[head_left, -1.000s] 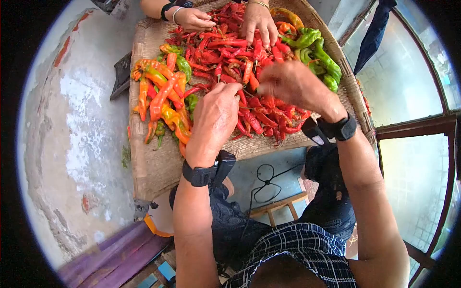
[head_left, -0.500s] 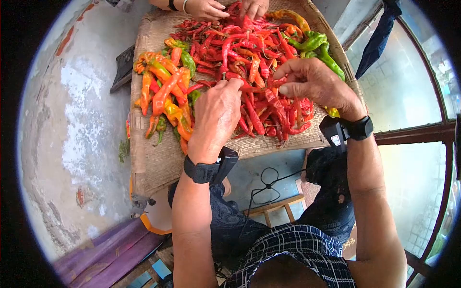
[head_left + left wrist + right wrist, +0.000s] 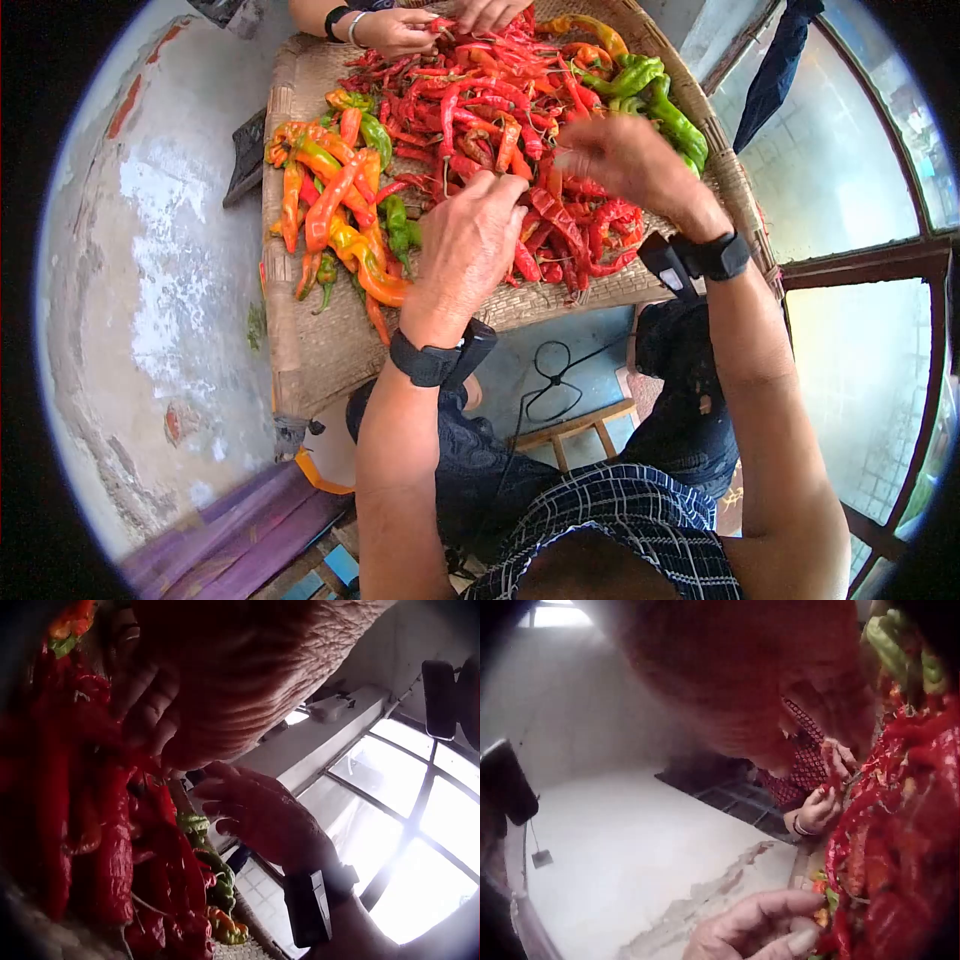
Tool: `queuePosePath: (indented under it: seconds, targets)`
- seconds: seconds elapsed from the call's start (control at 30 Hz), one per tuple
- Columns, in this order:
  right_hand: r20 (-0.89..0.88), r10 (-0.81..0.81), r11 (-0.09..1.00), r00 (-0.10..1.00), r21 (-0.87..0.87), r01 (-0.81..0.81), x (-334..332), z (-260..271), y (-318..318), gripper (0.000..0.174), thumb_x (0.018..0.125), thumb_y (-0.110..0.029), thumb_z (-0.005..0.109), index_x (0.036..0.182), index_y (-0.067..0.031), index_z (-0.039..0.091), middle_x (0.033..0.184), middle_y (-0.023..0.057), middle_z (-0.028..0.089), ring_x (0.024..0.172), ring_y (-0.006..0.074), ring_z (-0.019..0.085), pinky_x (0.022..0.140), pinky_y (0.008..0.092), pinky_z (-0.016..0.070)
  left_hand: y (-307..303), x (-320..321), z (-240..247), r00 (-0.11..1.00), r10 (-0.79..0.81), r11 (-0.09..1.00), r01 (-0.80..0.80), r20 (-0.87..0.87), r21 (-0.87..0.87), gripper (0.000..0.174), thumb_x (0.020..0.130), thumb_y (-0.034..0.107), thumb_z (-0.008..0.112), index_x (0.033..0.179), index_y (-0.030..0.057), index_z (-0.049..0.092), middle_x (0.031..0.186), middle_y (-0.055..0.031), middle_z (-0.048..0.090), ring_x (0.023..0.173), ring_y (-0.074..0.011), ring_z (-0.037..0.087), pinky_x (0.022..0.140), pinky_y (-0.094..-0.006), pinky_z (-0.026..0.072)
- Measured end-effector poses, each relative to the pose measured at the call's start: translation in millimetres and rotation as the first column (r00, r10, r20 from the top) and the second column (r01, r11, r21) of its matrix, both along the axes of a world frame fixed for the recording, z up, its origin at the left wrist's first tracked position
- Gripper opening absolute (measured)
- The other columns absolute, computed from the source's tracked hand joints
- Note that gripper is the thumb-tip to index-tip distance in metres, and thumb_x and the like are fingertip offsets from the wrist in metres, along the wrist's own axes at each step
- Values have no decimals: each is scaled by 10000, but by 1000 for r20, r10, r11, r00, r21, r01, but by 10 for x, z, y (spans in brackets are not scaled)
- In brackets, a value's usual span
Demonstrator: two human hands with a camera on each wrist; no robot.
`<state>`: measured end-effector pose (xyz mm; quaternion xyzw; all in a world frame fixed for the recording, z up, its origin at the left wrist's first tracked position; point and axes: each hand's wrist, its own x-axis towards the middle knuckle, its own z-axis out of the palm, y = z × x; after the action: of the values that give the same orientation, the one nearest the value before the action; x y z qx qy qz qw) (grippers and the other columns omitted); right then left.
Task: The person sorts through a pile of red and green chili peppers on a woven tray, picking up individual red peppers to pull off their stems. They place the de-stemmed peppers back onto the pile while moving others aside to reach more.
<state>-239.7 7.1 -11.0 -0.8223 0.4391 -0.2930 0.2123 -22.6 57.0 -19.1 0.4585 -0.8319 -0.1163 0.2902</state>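
Note:
A heap of red chili peppers lies on a woven tray. My left hand is at the near side of the heap, its fingers curled and pinching a red chili pepper that is mostly hidden behind them. In the right wrist view, the left hand's thumb and forefinger come together beside the red peppers. My right hand, blurred, hovers over the right part of the heap. The left wrist view has the right hand with fingers loosely extended, holding nothing.
Orange and yellow peppers lie on the tray's left, green peppers at its right edge. Across the tray, another person's hand handles red peppers. A window stands at right, a plastered wall at left.
My right hand has lifted off, dipped to the peppers with thumb and fingers apart, then swung up again. My left hand has shifted slightly right. The other person's hands have moved up and left.

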Motion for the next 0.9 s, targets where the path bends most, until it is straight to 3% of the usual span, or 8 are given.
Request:
queuePosePath:
  seconds: [0.1,0.27,0.37,0.47,0.53,0.7,0.77,0.9]
  targets:
    - [-402,102,988,910,149,-45,240,116,291,383,784,-421,708,991,-99,685,751,180,648,729,356,649,661,434,524,8,-35,20,997,41,999,-43,58,24,254,817,101,658,1065,80,608,895,-158,587,802,-375,611,683,-429,499]
    - [-455,31,995,890,101,17,259,-109,322,324,780,-349,704,840,-37,638,743,175,642,755,374,639,676,453,515,-17,31,36,987,152,988,-154,58,27,273,828,145,666,1065,32,593,884,-190,573,817,-399,604,716,-455,483]
    - [-253,173,967,952,229,-114,53,50,243,246,798,-262,687,845,-24,645,724,152,643,704,320,643,647,395,507,-37,130,19,970,167,966,-197,179,168,299,821,167,676,1069,24,588,909,-211,606,827,-395,608,711,-456,480]
    - [34,190,853,981,489,-182,-122,337,210,149,833,-164,669,877,-21,662,671,32,609,623,118,556,591,302,468,-40,166,28,972,169,963,-198,161,183,262,819,149,663,1033,13,595,848,-203,643,784,-370,626,687,-440,483]
    - [219,27,800,975,580,-153,-178,381,174,239,881,-242,666,945,-12,649,744,-5,626,691,98,560,623,263,467,-61,194,5,979,162,964,-184,125,192,235,821,130,655,1017,14,599,819,-192,648,761,-365,630,674,-434,486]
    - [771,-226,947,595,316,-50,-127,98,-14,539,893,-313,657,1254,65,526,1022,123,661,934,144,618,822,303,501,-108,231,31,972,192,962,-160,-135,221,154,836,32,615,990,21,608,727,-140,632,640,-230,632,613,-339,491]
    - [374,-145,989,916,49,136,-190,15,-49,478,896,-284,650,1211,62,555,1019,147,663,938,175,627,842,333,507,-152,291,29,959,237,952,-197,-156,235,164,841,16,614,1005,20,609,739,-89,633,660,-140,601,641,-280,495]
    - [335,54,946,941,285,-155,206,-83,252,363,839,-171,705,1136,16,610,952,153,657,870,223,641,755,343,521,-176,373,117,893,269,928,-140,-361,346,197,858,21,632,1053,32,609,876,-7,637,774,-81,598,683,-221,495]
